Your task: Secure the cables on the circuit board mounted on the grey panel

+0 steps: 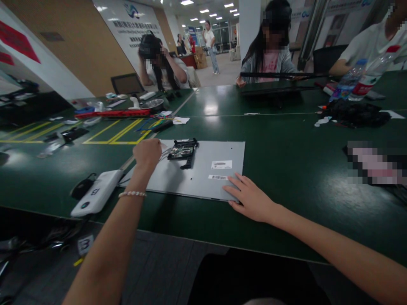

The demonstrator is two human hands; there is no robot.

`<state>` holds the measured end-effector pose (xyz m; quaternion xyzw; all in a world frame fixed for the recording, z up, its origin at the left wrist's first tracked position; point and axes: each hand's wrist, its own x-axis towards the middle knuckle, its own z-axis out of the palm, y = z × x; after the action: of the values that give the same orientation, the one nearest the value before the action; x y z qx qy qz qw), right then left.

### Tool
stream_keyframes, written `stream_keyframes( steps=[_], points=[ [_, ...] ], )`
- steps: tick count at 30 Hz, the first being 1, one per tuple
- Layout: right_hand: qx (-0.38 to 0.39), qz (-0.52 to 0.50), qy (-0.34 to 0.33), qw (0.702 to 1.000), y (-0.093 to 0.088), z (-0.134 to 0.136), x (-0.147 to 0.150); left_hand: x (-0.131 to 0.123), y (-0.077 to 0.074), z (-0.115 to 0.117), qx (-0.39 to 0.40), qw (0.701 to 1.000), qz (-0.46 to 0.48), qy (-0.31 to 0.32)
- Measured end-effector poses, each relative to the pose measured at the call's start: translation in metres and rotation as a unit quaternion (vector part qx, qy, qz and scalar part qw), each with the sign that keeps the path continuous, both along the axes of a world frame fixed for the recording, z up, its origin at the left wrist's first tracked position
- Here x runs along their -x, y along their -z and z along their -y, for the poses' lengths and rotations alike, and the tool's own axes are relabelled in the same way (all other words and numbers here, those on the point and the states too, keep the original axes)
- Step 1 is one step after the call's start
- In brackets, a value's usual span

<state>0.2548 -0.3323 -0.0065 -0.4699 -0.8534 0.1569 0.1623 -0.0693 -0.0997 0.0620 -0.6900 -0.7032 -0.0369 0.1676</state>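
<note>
A flat silver-grey panel with white barcode labels lies on the green table in front of me. My right hand rests with spread fingers on its near right corner. Over the panel's far left part, my left hand is closed in a fist, and what its fingers hold is hidden. Thin grey cables run from near that fist to a black plastic bracket with a circuit board, which sits on the panel.
A white power bank lies at the table's near left edge. Red strips and coloured wires lie beyond. Bottles, a black plastic bag and a dark-edged device are on the right. Other people sit across the table.
</note>
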Motion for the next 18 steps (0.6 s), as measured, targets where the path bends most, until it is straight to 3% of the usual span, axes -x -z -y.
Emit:
stream_keyframes(
  steps=[5, 10, 14, 18],
  points=[
    [0.006, 0.003, -0.003, 1.000, 0.000, -0.001, -0.001, -0.046, -0.010, -0.038, -0.012, 1.000, -0.001, 0.028],
    [-0.003, 0.002, -0.001, 1.000, -0.003, -0.001, 0.000, -0.088, 0.011, -0.066, 0.055, 0.998, 0.016, 0.010],
    [-0.015, 0.005, 0.002, 1.000, -0.001, -0.003, 0.002, -0.098, 0.027, -0.071, 0.082, 0.996, 0.023, 0.014],
    [-0.017, 0.003, 0.000, 1.000, 0.001, -0.004, 0.002, -0.094, 0.031, -0.078, 0.073, 0.997, 0.026, 0.013]
  ],
)
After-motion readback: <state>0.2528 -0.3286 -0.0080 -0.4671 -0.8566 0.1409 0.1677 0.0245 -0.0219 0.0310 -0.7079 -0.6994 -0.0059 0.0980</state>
